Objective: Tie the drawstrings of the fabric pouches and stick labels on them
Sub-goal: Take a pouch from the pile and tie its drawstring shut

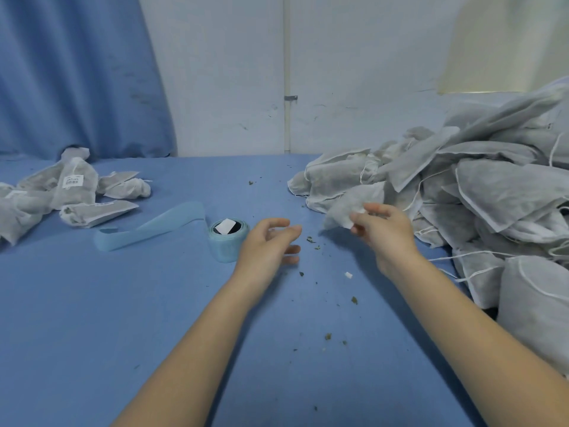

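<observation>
My right hand (380, 231) pinches the corner of a grey fabric pouch (348, 206), lifted slightly at the left edge of a big heap of untied pouches (480, 192) with white drawstrings. My left hand (269, 240) hovers above the blue table with relaxed, slightly curled fingers and holds nothing. Just left of it stands a roll of labels (226, 240) on pale blue backing, with a white label showing on top. A small group of labelled pouches (74, 192) lies at the far left.
A strip of used blue backing tape (151, 226) trails left from the roll. Bits of dried herb (311, 240) and a small white scrap (348, 275) are scattered on the blue table cover (92, 318). A white wall and a blue curtain (77, 72) stand behind.
</observation>
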Motion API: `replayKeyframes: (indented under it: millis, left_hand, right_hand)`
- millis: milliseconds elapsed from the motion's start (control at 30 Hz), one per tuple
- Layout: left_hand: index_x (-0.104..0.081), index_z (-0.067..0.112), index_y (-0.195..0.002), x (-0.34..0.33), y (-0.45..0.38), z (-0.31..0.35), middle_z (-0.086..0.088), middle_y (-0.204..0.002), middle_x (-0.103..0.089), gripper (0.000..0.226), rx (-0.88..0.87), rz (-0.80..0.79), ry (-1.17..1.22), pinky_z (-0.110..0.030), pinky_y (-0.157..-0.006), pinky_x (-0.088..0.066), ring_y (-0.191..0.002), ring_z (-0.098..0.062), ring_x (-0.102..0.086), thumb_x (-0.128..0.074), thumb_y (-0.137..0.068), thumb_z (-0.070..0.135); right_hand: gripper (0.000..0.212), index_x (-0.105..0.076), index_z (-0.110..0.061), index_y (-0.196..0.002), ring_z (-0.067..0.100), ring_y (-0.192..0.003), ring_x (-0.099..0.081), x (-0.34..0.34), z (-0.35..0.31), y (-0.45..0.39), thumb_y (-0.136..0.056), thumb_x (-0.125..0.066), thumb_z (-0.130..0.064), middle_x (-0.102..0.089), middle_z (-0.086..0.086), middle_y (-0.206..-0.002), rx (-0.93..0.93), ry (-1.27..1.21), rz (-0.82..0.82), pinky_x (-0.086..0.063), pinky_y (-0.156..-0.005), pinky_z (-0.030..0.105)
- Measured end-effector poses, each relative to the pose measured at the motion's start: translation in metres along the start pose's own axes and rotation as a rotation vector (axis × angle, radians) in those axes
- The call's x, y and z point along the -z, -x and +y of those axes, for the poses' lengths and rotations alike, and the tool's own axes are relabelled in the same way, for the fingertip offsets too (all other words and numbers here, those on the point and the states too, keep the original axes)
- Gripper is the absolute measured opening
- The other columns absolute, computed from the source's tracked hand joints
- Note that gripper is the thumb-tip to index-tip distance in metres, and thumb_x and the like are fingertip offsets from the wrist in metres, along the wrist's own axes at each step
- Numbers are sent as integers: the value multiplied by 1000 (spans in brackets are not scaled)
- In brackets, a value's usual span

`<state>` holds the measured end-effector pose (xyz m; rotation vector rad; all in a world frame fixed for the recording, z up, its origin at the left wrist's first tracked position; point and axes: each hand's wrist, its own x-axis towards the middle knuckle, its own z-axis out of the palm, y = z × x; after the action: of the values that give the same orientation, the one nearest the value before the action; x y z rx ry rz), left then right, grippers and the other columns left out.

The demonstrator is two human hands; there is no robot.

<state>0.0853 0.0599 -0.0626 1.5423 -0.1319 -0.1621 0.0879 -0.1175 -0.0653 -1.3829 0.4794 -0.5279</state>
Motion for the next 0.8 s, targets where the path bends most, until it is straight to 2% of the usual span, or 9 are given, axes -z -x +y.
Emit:
replayKeyframes:
  millis: [200, 333, 433, 500, 567, 633, 700, 733, 800]
  left_hand:
    - [-51, 9, -119, 2, 0, 5, -16, -108, -65, 50, 84, -54, 195, -38, -74, -59, -83, -30, -71, -64, -84, 41]
    - [-62, 2, -92, 9, -2, 7, -11, -82, -67, 17, 2, -4, 294, -25, -56, -55, -69, -20, -66, -58, -91, 19]
    - [-62, 8, -72, 16, -3, 8, -5, -68, -66, 13, -20, 50, 262, -22, -57, -50, -64, -18, -61, -57, -83, 3]
    - [-64, 13, -81, 20, -4, 9, -3, -83, -67, 10, -42, 136, 122, -28, -69, -48, -75, -18, -61, -63, -71, 13]
    - [-66, 20, -88, 22, -1, 9, 3, -91, -66, 32, -82, 158, -34, -28, -72, -45, -81, -16, -59, -62, -57, 25]
    - [-66, 25, -80, 23, 1, 11, 11, -83, -65, 28, -109, 135, -67, -26, -67, -43, -76, -10, -59, -58, -53, 28]
    - [-64, 25, -71, 24, 2, 13, 17, -76, -64, 21, -103, 132, -77, -24, -65, -42, -72, -7, -57, -56, -52, 27]
    - [-63, 25, -69, 24, 1, 13, 17, -77, -64, 19, -105, 135, -78, -24, -67, -42, -74, -8, -57, -55, -52, 26]
    - [-62, 24, -68, 23, 1, 13, 14, -85, -64, 18, -110, 147, -82, -27, -72, -41, -82, -12, -56, -54, -52, 26]
  right_hand:
    - [24, -50, -12, -95, 12, -55, -61, -28, -8, 60, -84, -64, 4, -63, 9, -80, -42, -228, -281, -54, -60, 18]
    - [22, -51, -16, -90, 18, -57, -67, -31, 0, 81, -83, -67, -2, -66, -3, -67, 76, 17, -413, -56, -71, 33]
    - [12, -58, -24, -81, 10, -60, -62, -26, 6, 78, -84, -69, -25, -63, -10, -67, 410, 505, -325, -51, -68, 28]
    - [11, -59, -24, -81, 6, -65, -54, -21, 4, 70, -84, -69, -26, -57, -11, -67, 694, 612, -160, -43, -68, 22]
    - [13, -62, -12, -92, 12, -84, -53, -17, -1, 62, -84, -70, -17, -55, -5, -87, 915, 584, -90, -39, -80, 16]
    - [23, -61, -5, -102, 17, -100, -50, -13, 0, 53, -87, -66, -22, -56, 1, -103, 1005, 685, -125, -31, -96, 16]
    - [27, -59, -13, -107, 11, -98, -52, -10, 5, 48, -94, -56, -37, -62, -4, -98, 869, 777, -214, -26, -104, 20]
    - [27, -58, -20, -106, 7, -90, -54, -8, 7, 48, -95, -51, -44, -63, -9, -89, 728, 773, -264, -29, -99, 15]
    - [29, -56, -25, -94, 4, -75, -57, -6, 9, 44, -95, -44, -51, -57, -12, -67, 489, 636, -304, -38, -70, 9]
